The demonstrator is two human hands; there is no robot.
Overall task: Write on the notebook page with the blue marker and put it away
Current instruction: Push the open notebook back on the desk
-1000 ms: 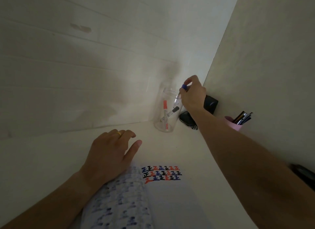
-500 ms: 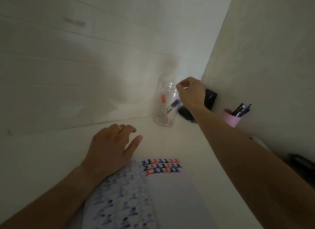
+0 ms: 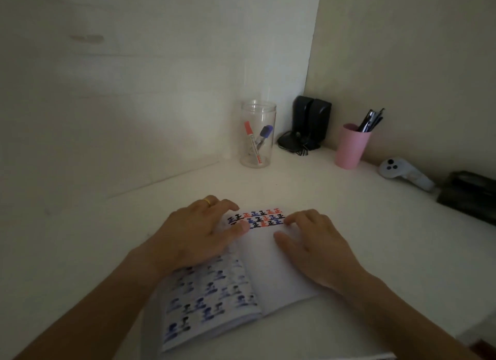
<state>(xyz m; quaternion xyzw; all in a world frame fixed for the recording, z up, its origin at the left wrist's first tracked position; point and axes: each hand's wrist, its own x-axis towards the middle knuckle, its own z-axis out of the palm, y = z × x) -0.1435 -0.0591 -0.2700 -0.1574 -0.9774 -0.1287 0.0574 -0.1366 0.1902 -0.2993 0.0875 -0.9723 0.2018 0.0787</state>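
On the white table, both empty hands — left hand, right hand — rest flat, fingers spread, on the open paper notebook; the blue-capped marker stands in the clear plastic jar.

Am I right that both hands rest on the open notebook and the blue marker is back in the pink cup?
Not quite. The head view shows the blue marker in the clear jar, beside the red marker, not the pink cup. Both the left hand and right hand do rest on the notebook.

Dim, soft indoor light, brightest on the desk near the far corner, walls shadowy, slight blur, wide-angle bending at edges
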